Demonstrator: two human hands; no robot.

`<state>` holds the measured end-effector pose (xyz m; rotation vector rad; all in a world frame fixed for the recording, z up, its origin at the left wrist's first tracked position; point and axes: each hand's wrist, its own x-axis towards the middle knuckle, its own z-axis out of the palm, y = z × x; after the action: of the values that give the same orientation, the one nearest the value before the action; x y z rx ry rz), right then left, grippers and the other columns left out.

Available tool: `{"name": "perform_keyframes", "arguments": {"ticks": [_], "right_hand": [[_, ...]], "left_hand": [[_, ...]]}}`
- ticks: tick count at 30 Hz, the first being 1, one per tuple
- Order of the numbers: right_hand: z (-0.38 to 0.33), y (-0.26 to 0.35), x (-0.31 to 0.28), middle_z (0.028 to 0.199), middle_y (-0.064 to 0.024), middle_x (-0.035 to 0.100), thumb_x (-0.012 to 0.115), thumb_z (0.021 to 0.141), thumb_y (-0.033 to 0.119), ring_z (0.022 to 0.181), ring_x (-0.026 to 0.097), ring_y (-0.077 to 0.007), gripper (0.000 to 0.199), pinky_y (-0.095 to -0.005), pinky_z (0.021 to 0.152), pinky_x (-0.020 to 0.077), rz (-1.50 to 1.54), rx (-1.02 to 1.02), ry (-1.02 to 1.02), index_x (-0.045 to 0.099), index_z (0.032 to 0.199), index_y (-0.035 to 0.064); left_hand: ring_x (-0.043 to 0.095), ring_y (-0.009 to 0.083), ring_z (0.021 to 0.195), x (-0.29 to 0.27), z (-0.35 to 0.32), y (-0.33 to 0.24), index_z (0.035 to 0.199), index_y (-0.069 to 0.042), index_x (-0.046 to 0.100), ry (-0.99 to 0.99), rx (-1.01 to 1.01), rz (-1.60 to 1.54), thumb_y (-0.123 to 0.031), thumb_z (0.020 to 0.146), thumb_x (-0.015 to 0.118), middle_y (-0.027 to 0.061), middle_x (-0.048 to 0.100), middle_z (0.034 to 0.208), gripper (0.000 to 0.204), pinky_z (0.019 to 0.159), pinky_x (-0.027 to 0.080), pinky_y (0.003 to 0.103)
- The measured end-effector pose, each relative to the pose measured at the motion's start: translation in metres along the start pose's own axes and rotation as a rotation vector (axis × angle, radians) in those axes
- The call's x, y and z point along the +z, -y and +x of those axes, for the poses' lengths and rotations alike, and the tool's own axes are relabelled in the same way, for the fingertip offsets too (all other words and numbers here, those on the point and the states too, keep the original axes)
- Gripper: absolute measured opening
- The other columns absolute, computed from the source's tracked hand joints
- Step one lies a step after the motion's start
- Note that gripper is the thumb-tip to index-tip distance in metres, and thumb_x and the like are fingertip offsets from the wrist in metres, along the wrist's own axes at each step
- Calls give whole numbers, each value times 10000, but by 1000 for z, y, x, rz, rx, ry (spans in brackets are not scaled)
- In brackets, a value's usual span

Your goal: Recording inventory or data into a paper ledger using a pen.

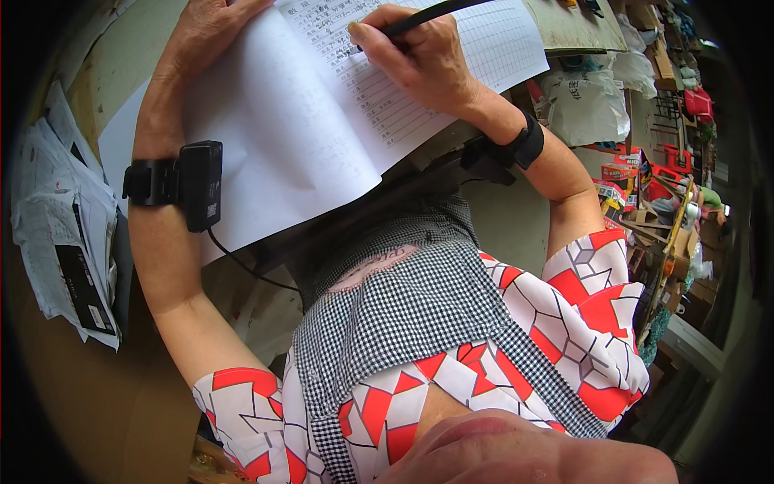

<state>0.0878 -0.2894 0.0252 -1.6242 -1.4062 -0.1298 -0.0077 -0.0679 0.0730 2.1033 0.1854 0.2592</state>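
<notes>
My right hand (419,64) is closed around a black pen (431,16), its tip on a printed form (492,48) with ruled rows, a grid and handwriting. Beside it, a white page (282,137) curls up along its middle and hangs over the table's near edge. My left hand (211,32) lies on that curled page at the top edge of the view. Its visible fingers are stretched out, and the rest are cut off by the frame.
Worn papers and plastic sleeves (68,218) are piled on the left. Past my right wrist hangs a white plastic bag (588,105). Farther right are colourful boxes (621,177), red stools (677,159) and cluttered shelving. A cable (250,270) runs from the black device (200,185) on my left forearm.
</notes>
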Motion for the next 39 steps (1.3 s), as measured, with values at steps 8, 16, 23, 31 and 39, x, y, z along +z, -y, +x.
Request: {"name": "perform_keyframes", "arguments": {"ticks": [8, 16, 23, 31, 39], "right_hand": [[-1, 2, -3, 526, -32, 594, 637, 901, 138, 423, 545, -97, 166, -220, 402, 421, -17, 72, -10, 670, 794, 15], [1, 2, -2, 535, -33, 605, 644, 905, 151, 430, 544, -82, 160, -212, 408, 412, 38, 95, -24, 683, 837, 12], [1, 1, -1, 555, -36, 620, 654, 904, 168, 441, 561, -92, 170, -213, 419, 434, 35, 74, -22, 687, 837, 15], [0, -2, 2, 567, -45, 628, 648, 908, 173, 453, 578, -105, 179, -221, 428, 460, 39, 13, -32, 687, 827, 19], [1, -1, 0, 545, -30, 608, 645, 908, 167, 439, 559, -96, 176, -213, 421, 444, 1, 42, -5, 685, 824, 18]], "left_hand": [[605, 136, 794, 2, 1, 1, 1018, 24, 685, -8, 0, 1, -156, 834, 563, 69, 679, 874, 285, 742, 494, 265], [620, 157, 806, 2, 1, 3, 1021, 24, 687, -48, 17, 54, -165, 825, 563, 92, 689, 892, 299, 752, 499, 278], [616, 154, 803, 0, 2, 1, 1019, 26, 687, -14, 3, 60, -162, 822, 567, 89, 686, 890, 298, 747, 498, 278], [608, 144, 802, 3, 1, 3, 1030, 22, 681, -28, -17, -9, -157, 835, 570, 78, 680, 894, 287, 743, 496, 271], [606, 137, 800, 3, -1, -5, 1030, 20, 682, -34, -39, 15, -148, 840, 568, 75, 681, 894, 278, 742, 494, 268]]}}
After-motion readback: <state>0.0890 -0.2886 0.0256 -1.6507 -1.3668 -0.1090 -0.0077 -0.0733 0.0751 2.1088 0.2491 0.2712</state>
